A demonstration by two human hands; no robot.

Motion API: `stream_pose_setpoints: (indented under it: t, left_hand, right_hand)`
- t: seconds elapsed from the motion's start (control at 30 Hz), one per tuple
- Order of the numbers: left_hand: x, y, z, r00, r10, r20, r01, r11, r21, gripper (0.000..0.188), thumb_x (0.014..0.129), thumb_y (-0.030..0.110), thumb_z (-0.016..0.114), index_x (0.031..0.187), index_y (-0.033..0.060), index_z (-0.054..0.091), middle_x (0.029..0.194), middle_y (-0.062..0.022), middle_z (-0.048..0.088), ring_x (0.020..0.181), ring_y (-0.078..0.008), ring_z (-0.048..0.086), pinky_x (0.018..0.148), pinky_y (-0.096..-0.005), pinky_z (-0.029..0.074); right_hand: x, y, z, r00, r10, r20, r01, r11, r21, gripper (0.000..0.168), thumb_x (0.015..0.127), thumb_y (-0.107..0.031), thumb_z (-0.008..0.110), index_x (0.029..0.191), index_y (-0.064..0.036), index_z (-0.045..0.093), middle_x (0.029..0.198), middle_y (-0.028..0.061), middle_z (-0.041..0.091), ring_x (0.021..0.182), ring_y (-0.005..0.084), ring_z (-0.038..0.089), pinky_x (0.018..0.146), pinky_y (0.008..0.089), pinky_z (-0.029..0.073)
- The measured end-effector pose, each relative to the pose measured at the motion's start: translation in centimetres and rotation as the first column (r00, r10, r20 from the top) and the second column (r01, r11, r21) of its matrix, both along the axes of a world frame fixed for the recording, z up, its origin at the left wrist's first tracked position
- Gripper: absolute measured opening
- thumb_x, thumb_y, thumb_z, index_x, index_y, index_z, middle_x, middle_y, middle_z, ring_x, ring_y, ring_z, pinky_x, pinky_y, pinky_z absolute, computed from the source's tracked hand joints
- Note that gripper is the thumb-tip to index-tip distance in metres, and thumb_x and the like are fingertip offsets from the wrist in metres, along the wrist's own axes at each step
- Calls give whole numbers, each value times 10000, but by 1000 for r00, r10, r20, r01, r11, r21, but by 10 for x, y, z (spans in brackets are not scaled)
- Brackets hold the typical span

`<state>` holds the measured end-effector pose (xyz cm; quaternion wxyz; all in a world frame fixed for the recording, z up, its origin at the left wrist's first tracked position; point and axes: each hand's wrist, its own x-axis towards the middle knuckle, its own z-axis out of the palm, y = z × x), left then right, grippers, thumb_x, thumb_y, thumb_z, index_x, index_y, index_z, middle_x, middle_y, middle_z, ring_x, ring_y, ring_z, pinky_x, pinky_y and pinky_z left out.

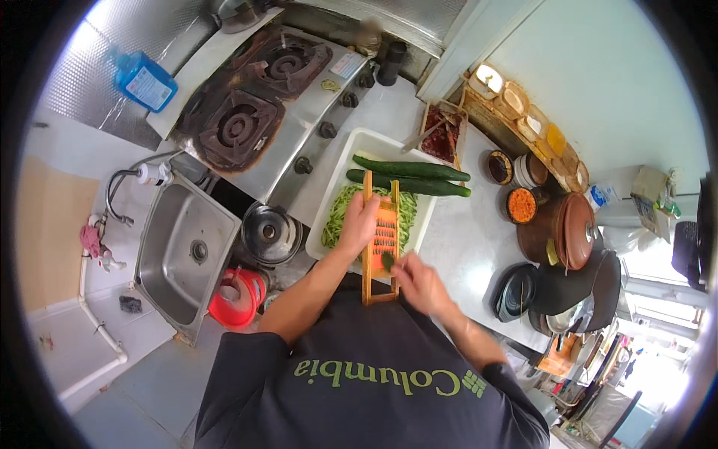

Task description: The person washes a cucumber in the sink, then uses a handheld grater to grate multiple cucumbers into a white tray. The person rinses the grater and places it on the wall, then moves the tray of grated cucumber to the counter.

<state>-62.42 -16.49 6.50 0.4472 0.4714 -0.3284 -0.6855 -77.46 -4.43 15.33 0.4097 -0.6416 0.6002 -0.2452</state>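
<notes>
My left hand (360, 221) grips the side of a wooden-framed grater (385, 224) with an orange bladed face, tilted over a white plastic tray (343, 154). Near the lower end of the blades, my right hand (418, 280) pinches a small dark green piece of cucumber or similar vegetable (387, 261) against the grater; the hand is slightly blurred. Pale green shreds (336, 216) lie heaped in the tray under the grater. Two long dark green cucumbers (412, 168) rest side by side across the tray, their ends over its right rim.
Left stands a gas stove (238, 126), with a metal sink (185, 241) and a red bucket (238, 303) nearer. Behind the tray is a container of dark red paste (443, 134). At right are a bowl of orange food (522, 205), a brown lidded pot (575, 230) and black trays (515, 293).
</notes>
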Motion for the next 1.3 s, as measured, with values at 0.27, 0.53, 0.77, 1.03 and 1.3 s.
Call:
stream_pose_setpoints:
  t: [0.27, 0.53, 0.77, 1.03, 1.3]
  left_hand:
    - [-7, 5, -19, 987, -46, 155, 64, 991, -116, 206, 1059, 187, 490, 1062, -11, 545, 1032, -129, 689, 838, -135, 657, 743, -294, 549]
    - [2, -4, 1, 1000, -25, -5, 25, 1000, 1, 277, 1061, 232, 478, 1033, -28, 571, 969, -87, 685, 733, -93, 592, 656, -281, 513]
    - [4, 6, -20, 990, -12, 143, 21, 998, -61, 284, 1054, 237, 488, 1035, -23, 601, 957, -117, 692, 776, -156, 665, 712, -312, 557]
    - [6, -2, -23, 999, 10, 49, -10, 1000, -1, 233, 1058, 196, 486, 1050, -27, 551, 1038, -137, 691, 850, -162, 673, 760, -321, 572]
    - [-6, 0, -13, 993, 15, 120, -9, 999, -44, 251, 1033, 195, 494, 1025, -30, 605, 931, -106, 686, 768, -158, 645, 701, -308, 526]
  right_hand:
    - [2, -85, -9, 976, -209, -58, 206, 978, -40, 121, 1019, -125, 567, 1032, -7, 588, 838, 175, 682, 754, 293, 699, 663, 381, 527]
    - [9, -15, -7, 970, -140, 197, 116, 985, 129, 136, 1017, -101, 583, 1070, 7, 520, 827, 94, 645, 743, 125, 599, 661, 303, 507]
    - [21, -22, -22, 993, -109, -39, 103, 986, -131, 104, 987, -104, 609, 995, -20, 546, 767, 199, 667, 717, 367, 702, 612, 422, 528]
    - [14, -30, -7, 996, -85, 28, 85, 996, -30, 114, 993, -125, 596, 986, -20, 551, 768, 218, 665, 749, 409, 695, 617, 436, 529]
    - [2, -84, -65, 944, -242, 223, 275, 953, -128, 113, 1022, -147, 579, 965, -53, 554, 670, 82, 589, 533, 203, 568, 477, 328, 420]
